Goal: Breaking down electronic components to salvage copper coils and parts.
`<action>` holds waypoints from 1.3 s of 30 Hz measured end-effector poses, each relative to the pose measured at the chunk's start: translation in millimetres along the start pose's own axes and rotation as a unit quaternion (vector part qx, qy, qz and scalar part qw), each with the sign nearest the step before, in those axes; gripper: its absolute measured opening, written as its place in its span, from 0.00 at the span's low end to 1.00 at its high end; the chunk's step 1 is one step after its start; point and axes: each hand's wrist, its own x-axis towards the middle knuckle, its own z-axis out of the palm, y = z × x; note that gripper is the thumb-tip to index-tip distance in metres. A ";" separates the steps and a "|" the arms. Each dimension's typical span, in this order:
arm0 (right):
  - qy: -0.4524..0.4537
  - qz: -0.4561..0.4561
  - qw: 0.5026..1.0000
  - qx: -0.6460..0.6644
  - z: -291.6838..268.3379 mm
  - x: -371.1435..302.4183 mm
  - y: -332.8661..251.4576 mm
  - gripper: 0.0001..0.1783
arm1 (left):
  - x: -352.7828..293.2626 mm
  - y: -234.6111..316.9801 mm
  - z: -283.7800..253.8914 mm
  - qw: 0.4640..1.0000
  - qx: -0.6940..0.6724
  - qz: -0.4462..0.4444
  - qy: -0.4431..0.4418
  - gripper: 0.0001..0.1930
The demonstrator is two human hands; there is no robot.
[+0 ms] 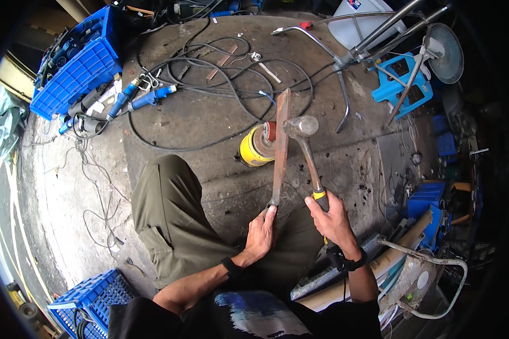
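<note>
My left hand [259,233] is closed round the near end of a long, flat, rusty-brown bar [281,150], which points away from me. In my right hand [332,219] is a hammer [308,151] with a metal head and a black and yellow grip. The hammer's head is close against the right side of the bar near its far end; whether they touch I cannot tell. Just left of the bar, a yellow round body [254,148] with a reddish-brown cylinder on it stands on the floor, partly hidden by the bar.
Black cable [195,59] lies in loops ahead, with blue connectors [152,98] at its left. A blue crate [76,70] stands far left, another [93,299] near left. To the right are a metal stand [339,63], a blue stool [404,79] and a fan [448,53].
</note>
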 end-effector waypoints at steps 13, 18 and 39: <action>0.033 -0.029 0.997 -0.064 -2.1 1.2 -0.6 0.18 | 2.3 -5.6 1.9 1.000 0.014 0.025 0.013 0.28; 0.088 -0.100 0.991 -0.025 -15.6 -10.9 -49.9 0.12 | 3.2 -4.9 -3.2 0.999 0.028 0.021 0.016 0.28; 0.060 -0.038 0.997 -0.025 -6.8 -3.8 -2.9 0.15 | -0.9 -6.9 -4.6 0.998 0.038 0.042 0.016 0.29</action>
